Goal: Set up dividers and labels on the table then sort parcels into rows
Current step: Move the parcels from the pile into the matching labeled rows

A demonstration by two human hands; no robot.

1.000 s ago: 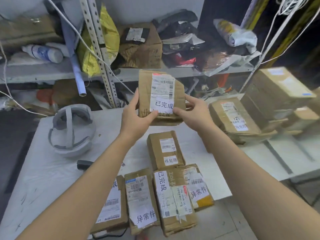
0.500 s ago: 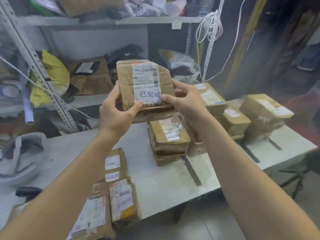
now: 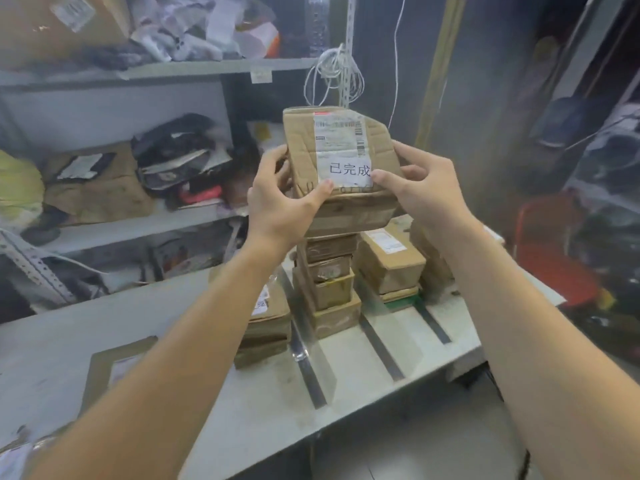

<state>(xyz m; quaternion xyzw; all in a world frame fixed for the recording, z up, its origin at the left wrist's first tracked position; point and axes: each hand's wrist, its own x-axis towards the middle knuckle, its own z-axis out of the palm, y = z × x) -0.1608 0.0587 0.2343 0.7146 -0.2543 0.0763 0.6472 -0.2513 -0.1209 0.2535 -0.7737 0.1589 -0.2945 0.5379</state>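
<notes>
Sorting underway: left grip (image 3: 284,199) and right grip (image 3: 420,190) clasp labelled parcel (image 3: 341,143); next, likely lower it onto stack (image 3: 332,292) directly below.

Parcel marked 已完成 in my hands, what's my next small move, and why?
Probably lower the parcel onto the tall stack. The left hand and right hand grip its sides, and in this view it sits right over that stack, between two dark divider strips. The stack's labels are hidden, so the row match is unconfirmed.
</notes>
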